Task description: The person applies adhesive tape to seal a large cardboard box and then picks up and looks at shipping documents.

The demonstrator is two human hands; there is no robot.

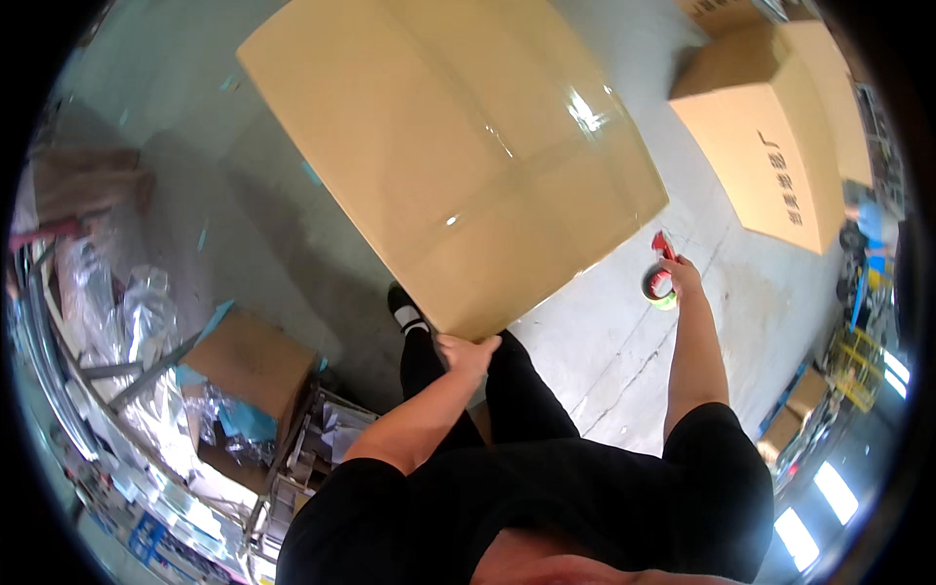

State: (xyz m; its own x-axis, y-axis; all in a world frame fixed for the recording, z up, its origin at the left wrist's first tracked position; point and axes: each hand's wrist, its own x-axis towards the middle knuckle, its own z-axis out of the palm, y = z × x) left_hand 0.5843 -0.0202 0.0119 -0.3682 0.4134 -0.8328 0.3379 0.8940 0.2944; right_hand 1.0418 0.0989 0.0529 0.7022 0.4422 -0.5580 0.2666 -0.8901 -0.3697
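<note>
Standing on a grey concrete floor (624,341), bending over a large brown cardboard box (439,136). Stretching with its flat upper side from just in front of the legs to beyond the top edge of the view, catching the light along glossy strips of clear tape. Farther off, toward the upper right and well apart from the large box, on the same floor: a second carton (780,136), with dark printing on one side and flaps standing out. Down to the left, a smaller brown cardboard box (249,361), near crumpled clear plastic (146,302). Wearing a black top (595,497) and dark trousers, with one dark shoe (406,310) banded in white showing beside the large box's left edge. Setting the left hand (467,356) against the large box's near corner, thumb and fingers spread apart along the edge; impossible to say whether gripping or only pressing. Holding a tape dispenser (663,281), red with a roll of tape, in the right hand (685,276), fingers closed around it, near the large box's right-hand corner and out over the floor.
</note>
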